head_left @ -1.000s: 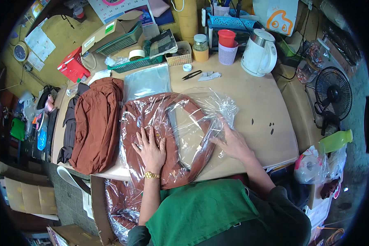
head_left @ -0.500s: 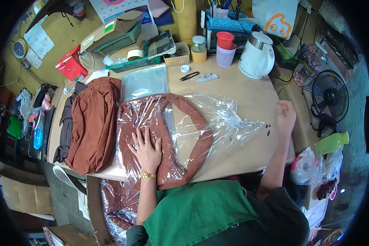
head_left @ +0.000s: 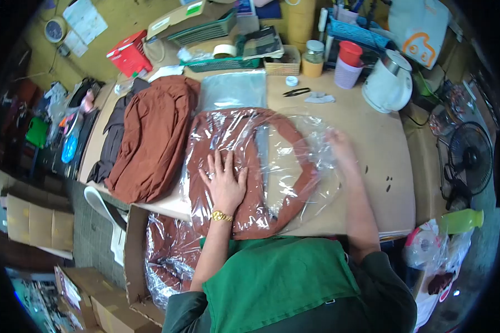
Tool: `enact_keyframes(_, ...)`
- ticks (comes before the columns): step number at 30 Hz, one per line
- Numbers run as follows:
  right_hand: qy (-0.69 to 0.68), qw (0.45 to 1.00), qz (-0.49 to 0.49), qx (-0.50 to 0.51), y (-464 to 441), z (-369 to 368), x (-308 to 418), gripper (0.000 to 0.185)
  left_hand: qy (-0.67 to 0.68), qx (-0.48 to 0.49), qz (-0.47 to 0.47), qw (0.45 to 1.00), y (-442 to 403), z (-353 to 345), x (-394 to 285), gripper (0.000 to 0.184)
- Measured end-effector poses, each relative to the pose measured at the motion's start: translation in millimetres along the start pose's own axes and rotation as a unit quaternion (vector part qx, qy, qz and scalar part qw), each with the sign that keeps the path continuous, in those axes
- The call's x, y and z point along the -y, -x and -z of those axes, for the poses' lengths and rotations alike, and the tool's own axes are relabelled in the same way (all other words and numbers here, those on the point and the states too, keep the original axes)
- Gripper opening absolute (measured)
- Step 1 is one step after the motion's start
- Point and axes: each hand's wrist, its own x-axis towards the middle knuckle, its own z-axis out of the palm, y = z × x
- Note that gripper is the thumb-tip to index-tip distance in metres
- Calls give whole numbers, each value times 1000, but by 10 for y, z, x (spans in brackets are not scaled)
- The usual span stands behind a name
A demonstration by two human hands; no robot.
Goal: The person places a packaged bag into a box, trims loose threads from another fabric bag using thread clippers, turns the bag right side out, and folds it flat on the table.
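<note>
A folded brown garment point(head_left: 205, 183) lies on the table inside a clear plastic bag point(head_left: 278, 155). Part of the garment curves round in a loop on its right side. My left hand point(head_left: 228, 186), wearing a gold watch on its wrist, presses flat on the bagged garment with fingers spread. At the bag's right end, my right hand point(head_left: 343, 151) is closed on the bunched plastic; motion blurs its fingers. To the left lies a stack of unbagged brown garments point(head_left: 153, 139), with a dark garment point(head_left: 112, 136) beside it.
Flat clear bags point(head_left: 233, 89) lie behind the garment. Black snips point(head_left: 296, 92), a white kettle point(head_left: 389, 83), a jar point(head_left: 313, 58) and a purple cup point(head_left: 347, 76) stand or lie further back. Below the table edge, a carton point(head_left: 136, 250) holds bagged brown garments point(head_left: 169, 255). A fan point(head_left: 469, 158) is at right.
My right hand has moved left, and the bag's loose right end has been drawn back toward the garment. My left hand stays on the bag. The camera view has shifted.
</note>
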Motion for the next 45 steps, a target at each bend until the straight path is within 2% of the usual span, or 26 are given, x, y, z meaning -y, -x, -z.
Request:
enact_keyframes(2, -219, 973, -20, -75, -153, 237, -67, 23, 18, -7, 7, 1000, -9, -10, -8, 63)
enact_keyframes(4, -357, 923, -23, -141, -363, 528, -104, 16, 30, 4, 1, 1000, -23, 35, -33, 59)
enact_keyframes(8, -315, 944, 17, -100, -571, 696, -528, 11, 65, -8, -14, 998, -36, 6, -53, 54)
enact_keyframes(10, -188, 969, 15, -158, -510, 586, -543, 14, 81, -10, -8, 997, -18, 42, -8, 51)
enact_keyframes(12, -159, 977, 31, -139, -507, 593, -532, 15, 222, -58, -15, 973, 55, 111, 50, 43)
enact_keyframes(13, -134, 982, 47, -125, -519, 591, -533, 16, 221, -60, -14, 973, 94, 164, 78, 43)
enact_keyframes(15, -121, 984, 47, -124, -483, 557, -498, 17, 206, -17, -33, 978, 240, 281, 119, 36)
enact_keyframes(20, -114, 985, 65, -111, -456, 570, -520, 16, 261, -39, -22, 964, 594, 759, 95, 26)
enact_keyframes(21, -118, 984, 61, -116, -458, 557, -513, 14, 362, -48, 10, 931, 680, 842, 119, 20)
enact_keyframes(22, -124, 983, 57, -120, -473, 547, -510, 12, 370, -24, 9, 929, 780, 884, 226, 12)
enact_keyframes(24, -110, 985, 61, -121, -493, 553, -520, 14, 453, 209, 118, 859, 998, 1121, 395, 12)
enact_keyframes(25, -95, 986, 63, -122, -493, 559, -542, 16, 453, 210, 119, 858, 1035, 1135, 502, 12)
enact_keyframes(26, -94, 986, 61, -121, -499, 560, -564, 16, 493, 364, 80, 787, 1074, 1121, 607, 15)
enact_keyframes(27, -90, 987, 61, -117, -515, 563, -578, 16, 518, 505, 39, 689, 1121, 1102, 703, 19)
enact_keyframes(28, -86, 988, 61, -113, -515, 570, -566, 16, 519, 505, 39, 688, 1164, 1089, 786, 19)
enact_keyframes(30, -124, 988, 32, -90, -489, 602, -499, 15, 557, 542, -76, 625, 1220, 1028, 965, 32)
enact_keyframes(31, -163, 984, 2, -67, -478, 633, -477, 15, 538, 589, -56, 601, 1317, 1020, 1031, 42)
enact_keyframes(33, -170, 984, 16, -56, -463, 674, -483, 15, 270, 804, -112, 518, 1259, 1010, 1140, 59)
enact_keyframes(34, -177, 983, 28, -39, -450, 681, -488, 15, 270, 805, -114, 517, 1350, 1022, 1182, 59)
enact_keyframes(36, -172, 983, 44, -50, -432, 654, -486, 15, 200, 672, -186, 688, 1631, 1052, 1246, 62)
enact_keyframes(40, -114, 989, 66, -69, -470, 609, -554, 14, 144, 700, -130, 687, 1289, 1450, 873, 58)
enact_keyframes(43, -86, 990, 62, -88, -470, 590, -559, 13, 197, 662, -154, 707, 1372, 1335, 983, 57)
enact_keyframes(45, -78, 990, 68, -94, -448, 583, -545, 12, 230, 659, -155, 699, 1399, 1327, 1018, 56)
